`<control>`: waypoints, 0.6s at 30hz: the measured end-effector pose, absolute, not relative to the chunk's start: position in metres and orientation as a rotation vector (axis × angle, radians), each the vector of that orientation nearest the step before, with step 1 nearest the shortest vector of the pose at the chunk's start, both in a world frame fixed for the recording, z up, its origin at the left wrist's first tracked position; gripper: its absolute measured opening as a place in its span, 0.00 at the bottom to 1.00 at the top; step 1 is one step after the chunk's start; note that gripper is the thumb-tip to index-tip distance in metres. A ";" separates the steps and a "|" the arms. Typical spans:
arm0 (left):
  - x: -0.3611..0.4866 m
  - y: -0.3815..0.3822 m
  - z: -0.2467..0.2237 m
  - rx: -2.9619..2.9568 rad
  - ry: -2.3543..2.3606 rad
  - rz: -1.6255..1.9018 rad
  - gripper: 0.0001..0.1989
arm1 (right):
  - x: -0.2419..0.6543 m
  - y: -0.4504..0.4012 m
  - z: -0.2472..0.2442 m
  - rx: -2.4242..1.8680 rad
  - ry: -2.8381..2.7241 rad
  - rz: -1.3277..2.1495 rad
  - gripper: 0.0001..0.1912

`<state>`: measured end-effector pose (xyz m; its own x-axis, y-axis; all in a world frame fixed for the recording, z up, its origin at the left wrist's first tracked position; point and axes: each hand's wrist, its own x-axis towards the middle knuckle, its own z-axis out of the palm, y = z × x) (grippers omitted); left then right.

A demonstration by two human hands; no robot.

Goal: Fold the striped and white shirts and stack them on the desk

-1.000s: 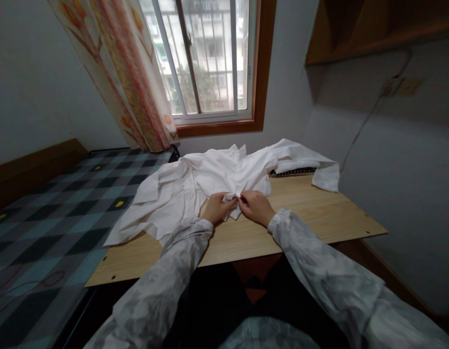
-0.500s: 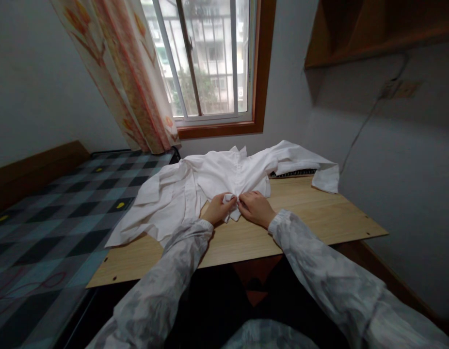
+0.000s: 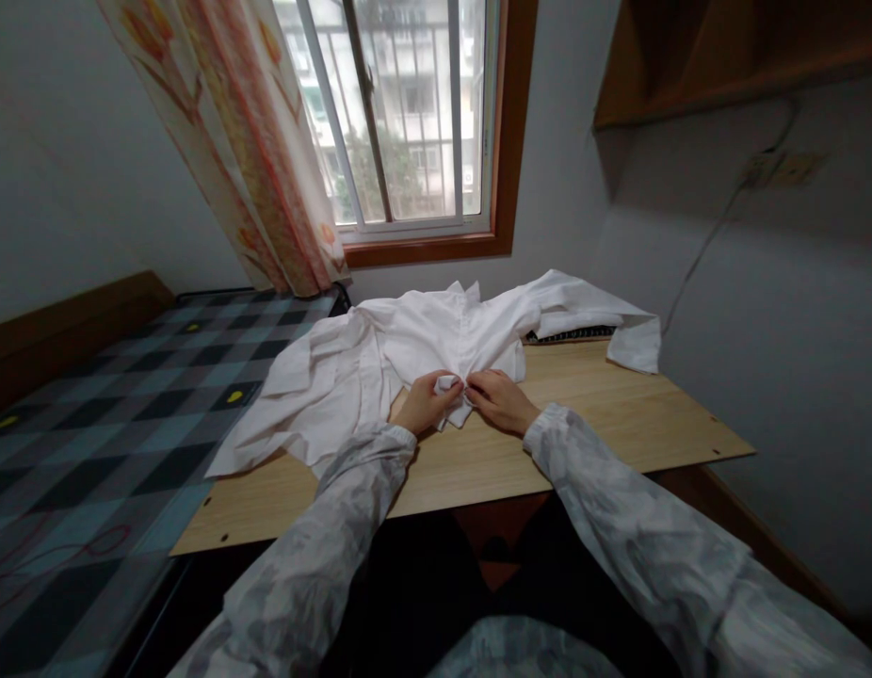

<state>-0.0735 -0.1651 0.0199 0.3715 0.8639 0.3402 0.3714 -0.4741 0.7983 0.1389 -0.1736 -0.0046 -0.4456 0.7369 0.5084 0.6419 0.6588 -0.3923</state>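
A white shirt is spread over a light wooden board, its collar toward the window and one sleeve reaching out to the right. My left hand pinches the shirt's front near the lower hem, with a fold of cloth sticking up between the fingers. Right beside it, my right hand grips the same front edge with closed fingertips. The two hands nearly touch at the button strip. Any button between the fingertips is too small to make out.
On the left lies a checked bed cover with a thin red cord. A dark patterned item shows under the right sleeve. Behind are a curtain and a window; a shelf hangs at upper right.
The view has shifted very slightly. Both hands keep their hold on the shirt's front, and no clear movement of the cloth shows.
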 end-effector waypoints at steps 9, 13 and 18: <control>-0.074 -0.162 0.015 2.068 1.100 1.117 0.17 | 0.137 -0.173 -0.007 -1.077 -2.204 0.182 0.13; -0.073 -0.158 0.010 2.056 1.070 1.095 0.18 | 0.138 -0.172 -0.007 -1.081 -2.212 0.185 0.13; -0.071 -0.154 0.005 2.012 1.018 1.049 0.22 | 0.137 -0.172 -0.010 -1.099 -2.245 0.099 0.13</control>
